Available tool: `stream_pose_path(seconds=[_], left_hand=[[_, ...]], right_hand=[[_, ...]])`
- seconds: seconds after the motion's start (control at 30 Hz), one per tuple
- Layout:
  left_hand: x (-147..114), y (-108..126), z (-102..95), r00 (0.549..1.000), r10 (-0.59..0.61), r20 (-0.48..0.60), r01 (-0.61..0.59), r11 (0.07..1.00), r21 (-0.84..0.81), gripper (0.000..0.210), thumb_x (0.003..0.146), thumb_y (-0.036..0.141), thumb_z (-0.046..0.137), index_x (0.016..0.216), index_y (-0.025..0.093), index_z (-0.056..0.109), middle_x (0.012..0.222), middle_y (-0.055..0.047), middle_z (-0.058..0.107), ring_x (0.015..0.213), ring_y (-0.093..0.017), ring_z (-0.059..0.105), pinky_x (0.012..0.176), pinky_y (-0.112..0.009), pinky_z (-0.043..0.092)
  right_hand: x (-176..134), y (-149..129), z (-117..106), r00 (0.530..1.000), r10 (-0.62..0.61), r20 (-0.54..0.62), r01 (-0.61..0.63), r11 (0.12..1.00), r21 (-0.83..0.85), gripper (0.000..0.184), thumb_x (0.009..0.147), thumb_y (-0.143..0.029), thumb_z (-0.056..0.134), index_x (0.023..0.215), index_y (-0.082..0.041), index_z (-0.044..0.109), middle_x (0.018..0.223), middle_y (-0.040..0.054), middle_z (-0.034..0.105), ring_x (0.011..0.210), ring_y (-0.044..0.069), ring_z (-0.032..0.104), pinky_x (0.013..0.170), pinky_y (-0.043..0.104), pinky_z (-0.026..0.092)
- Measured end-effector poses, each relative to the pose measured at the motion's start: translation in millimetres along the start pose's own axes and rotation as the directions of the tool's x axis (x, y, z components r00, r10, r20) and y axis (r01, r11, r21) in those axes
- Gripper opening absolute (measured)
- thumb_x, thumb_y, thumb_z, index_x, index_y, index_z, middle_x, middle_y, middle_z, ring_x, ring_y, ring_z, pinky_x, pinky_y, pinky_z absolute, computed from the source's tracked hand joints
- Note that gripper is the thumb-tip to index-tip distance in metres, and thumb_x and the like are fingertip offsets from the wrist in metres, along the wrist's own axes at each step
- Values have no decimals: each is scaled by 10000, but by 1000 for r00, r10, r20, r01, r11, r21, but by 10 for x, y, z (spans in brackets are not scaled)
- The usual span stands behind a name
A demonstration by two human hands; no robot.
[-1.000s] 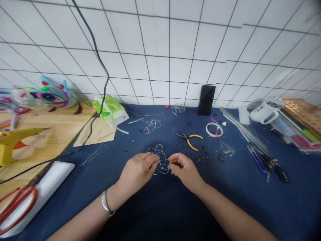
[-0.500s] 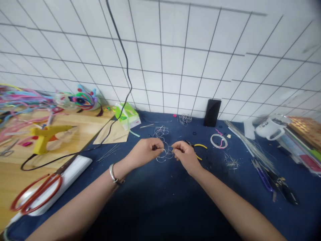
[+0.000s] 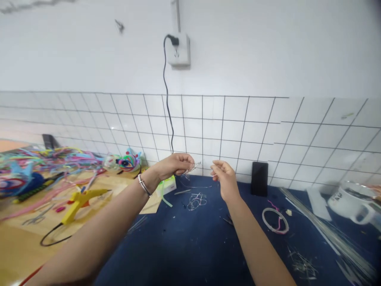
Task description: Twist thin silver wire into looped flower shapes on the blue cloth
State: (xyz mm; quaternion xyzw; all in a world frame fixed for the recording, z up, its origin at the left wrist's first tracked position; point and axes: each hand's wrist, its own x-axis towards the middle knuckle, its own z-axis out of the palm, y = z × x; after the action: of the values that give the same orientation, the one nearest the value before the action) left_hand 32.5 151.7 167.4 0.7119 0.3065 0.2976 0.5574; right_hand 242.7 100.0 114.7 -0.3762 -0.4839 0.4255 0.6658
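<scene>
Silver wire loops (image 3: 193,167), bunched and seen nearly edge-on, are raised off the worktop (image 3: 184,246), in line with its far edge and against the tiled wall (image 3: 193,133). The left hand (image 3: 182,163) grips them between thumb and curled fingers; the right hand (image 3: 216,171) stands just beside, its fingertips drawn together, though at this blur one cannot tell whether they pinch a strand. Sound handling would have the left hand pinch close to a crossing, so that the outer loops keep their curve, while any bend is made gradually and near that support. Beneath, looped wire (image 3: 197,201) lies towards the far edge. Compared with half a second earlier, the hands appear against the wall rather than low over the worktop, the view is tilted up to include the socket (image 3: 178,51), and the yellow handles of the pliers are out of sight.
</scene>
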Motion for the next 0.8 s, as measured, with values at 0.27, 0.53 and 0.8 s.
stream_pose_path(seconds=[0.27, 0.53, 0.8], left_hand=[[-123, 658, 284, 995, 81, -61, -88, 989, -116, 135, 772, 221, 673, 802, 138, 572, 668, 12, 522, 466, -21, 363, 453, -169, 259], [-285, 996, 762, 994, 85, -72, -87, 996, -19, 167, 742, 240, 697, 758, 122, 581, 670, -6, 526, 568, -69, 442, 537, -197, 348], [-426, 1105, 856, 983, 8, -185, -1, 999, 36, 155, 742, 205, 710, 790, 119, 591, 711, 1, 538, 553, -44, 456, 523, -172, 359]], right_hand=[[-174, -355, 189, 979, -206, 2, 205, 974, 100, 221, 791, -324, 580, 974, -201, 593, 873, 21, 593, 748, 137, 547, 609, 247, 443], [-479, -706, 46, 954, -299, 38, 283, 932, 229, 411, 763, -272, 628, 1150, -226, 495, 999, 38, 572, 748, 121, 530, 629, 242, 450], [-557, -782, -58, 906, -422, 26, 409, 891, 194, 126, 815, -264, 556, 921, -206, 588, 850, 23, 564, 740, 137, 524, 677, 272, 450]])
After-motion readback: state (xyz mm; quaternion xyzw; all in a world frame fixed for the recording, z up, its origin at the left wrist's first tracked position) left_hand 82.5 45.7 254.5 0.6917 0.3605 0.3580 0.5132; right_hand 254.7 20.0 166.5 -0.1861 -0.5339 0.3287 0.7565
